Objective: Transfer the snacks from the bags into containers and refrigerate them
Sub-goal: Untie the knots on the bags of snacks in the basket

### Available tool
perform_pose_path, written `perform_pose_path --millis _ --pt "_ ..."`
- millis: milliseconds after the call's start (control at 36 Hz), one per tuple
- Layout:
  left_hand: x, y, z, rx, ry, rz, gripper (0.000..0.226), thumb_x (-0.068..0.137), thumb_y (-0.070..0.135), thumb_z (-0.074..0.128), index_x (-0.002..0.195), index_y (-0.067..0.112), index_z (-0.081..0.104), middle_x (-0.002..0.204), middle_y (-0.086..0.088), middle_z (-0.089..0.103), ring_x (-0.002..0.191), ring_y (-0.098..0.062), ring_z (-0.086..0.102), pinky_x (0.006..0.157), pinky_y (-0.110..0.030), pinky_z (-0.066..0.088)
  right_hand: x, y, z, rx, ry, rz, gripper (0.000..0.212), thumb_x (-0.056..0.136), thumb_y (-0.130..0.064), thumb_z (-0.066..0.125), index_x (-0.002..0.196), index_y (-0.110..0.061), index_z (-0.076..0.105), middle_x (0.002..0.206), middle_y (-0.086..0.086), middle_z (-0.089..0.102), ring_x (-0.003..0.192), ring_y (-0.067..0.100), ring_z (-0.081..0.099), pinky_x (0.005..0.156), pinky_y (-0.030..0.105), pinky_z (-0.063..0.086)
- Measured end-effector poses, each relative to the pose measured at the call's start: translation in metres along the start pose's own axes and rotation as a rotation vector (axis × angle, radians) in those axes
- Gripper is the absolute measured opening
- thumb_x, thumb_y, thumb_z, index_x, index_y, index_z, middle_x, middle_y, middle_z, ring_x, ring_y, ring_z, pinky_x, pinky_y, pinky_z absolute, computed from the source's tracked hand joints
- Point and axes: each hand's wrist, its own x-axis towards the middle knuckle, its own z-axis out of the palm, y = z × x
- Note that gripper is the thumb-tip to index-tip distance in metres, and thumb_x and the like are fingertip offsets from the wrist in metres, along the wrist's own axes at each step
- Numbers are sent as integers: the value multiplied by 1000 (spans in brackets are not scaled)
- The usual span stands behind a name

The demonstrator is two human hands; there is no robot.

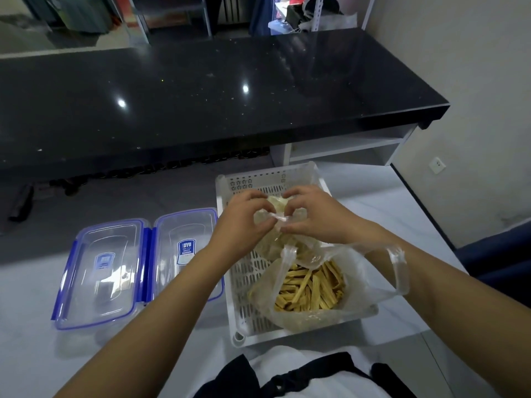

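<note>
While both hands met over the far end of the white slotted basket (238,282), the left hand (244,222) and the right hand (313,219) each pinched the knotted neck of a small clear bag of pale snacks (275,214), fingers curled on the plastic, working it from opposite sides. That bag sat directly between them, equally near to both. A second bag of yellow sticks (310,285) lay open in the basket nearer the person. The two clear containers (103,271) with blue clips lay well to the left, long axes running away from the person, so the left hand looked the closer one for pouring.
</note>
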Motion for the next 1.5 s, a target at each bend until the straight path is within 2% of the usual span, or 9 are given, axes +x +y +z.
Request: perform_pose_path --millis 111,278,528,611,750,889,1056,1222,1500 --pt "-3 -1 -8 -85 88 32 10 87 21 76 93 26 70 117 8 64 115 -13 56 96 -31 43 -5 1 -5 56 60 7 14 88 -31 73 77 -27 65 131 -8 58 123 7 43 104 32 35" --pt "-12 -5 -15 -211 185 -53 28 90 14 66 85 40 57 90 21 64 92 10 58 75 -2 40 -13 3 -16 173 93 46 21 85 -21 74 69 -21 61 112 -21 56 106 -7 50 89 12 33" --pt "-18 -7 -33 -595 328 -290 17 94 3 58 91 17 67 91 -13 70 81 -27 65 73 -40 55 -32 9 -40 323 258 57 22 87 -9 73 73 0 58 108 -1 63 108 14 61 97 25 49" --pt "-19 -4 -45 -703 320 -322 18 96 2 54 91 15 65 87 -7 67 83 -17 64 83 -35 54 -37 10 -50 383 333 80 15 90 -10 71 82 1 65 106 -3 66 103 15 64 98 38 53" --pt "-16 2 -67 -882 256 -300 15 99 5 54 101 13 66 78 4 70 75 -11 68 76 -25 57 -45 6 -68 404 545 169 13 91 -30 70 82 -22 74 92 -4 69 87 5 64 81 28 52" --pt "-12 14 -91 -910 204 -237 30 98 1 54 121 21 59 69 0 69 70 -16 69 75 -32 61 -50 -7 -74 654 452 218 20 97 -29 62 91 -22 79 81 11 74 79 25 71 76 32 63" --pt "-12 32 -110 -1017 8 -168 52 82 18 72 131 23 58 102 -13 76 76 -25 72 75 -35 61 -42 -23 -67 1111 437 326 24 102 -24 53 105 -7 70 95 13 77 95 30 74 84 41 62" --pt "-7 50 -110 -1137 -98 -205 49 85 21 63 134 22 59 124 -16 71 94 -36 75 71 -37 62 -30 -29 -90 1697 289 291 32 94 -10 48 125 -7 58 114 19 73 102 31 72 87 54 58" --pt "18 73 -131 -1350 -159 -142 51 92 42 54 142 30 56 139 -22 58 117 -43 66 88 -50 59 -6 -11 -146 1735 106 119 63 93 -57 54 146 -23 47 140 34 52 128 53 52 100 72 40"
